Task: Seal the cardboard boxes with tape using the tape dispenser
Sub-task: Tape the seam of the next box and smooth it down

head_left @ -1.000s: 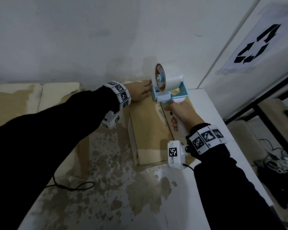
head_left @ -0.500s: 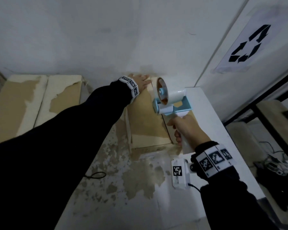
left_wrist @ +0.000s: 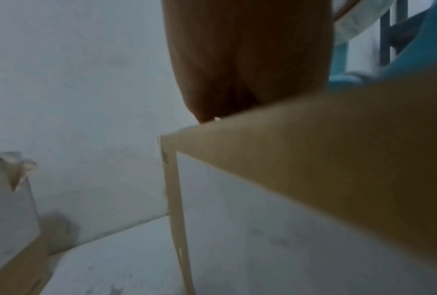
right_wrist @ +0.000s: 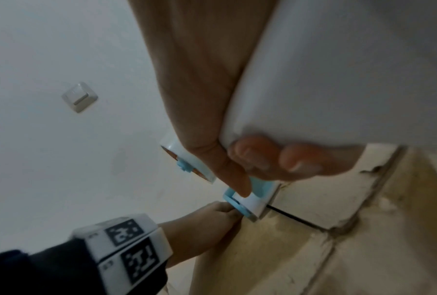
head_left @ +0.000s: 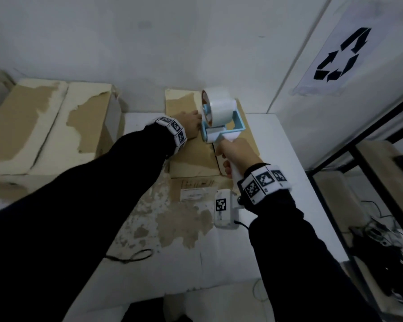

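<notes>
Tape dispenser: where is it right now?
In the head view, the tape dispenser is gripped by the right hand over the seam of the cardboard box by the wall, just right of the left hand.

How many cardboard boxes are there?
2. One small box sits under both hands, by the wall. One bigger box sits to its left. A corner at the far left edge may be another.
</notes>
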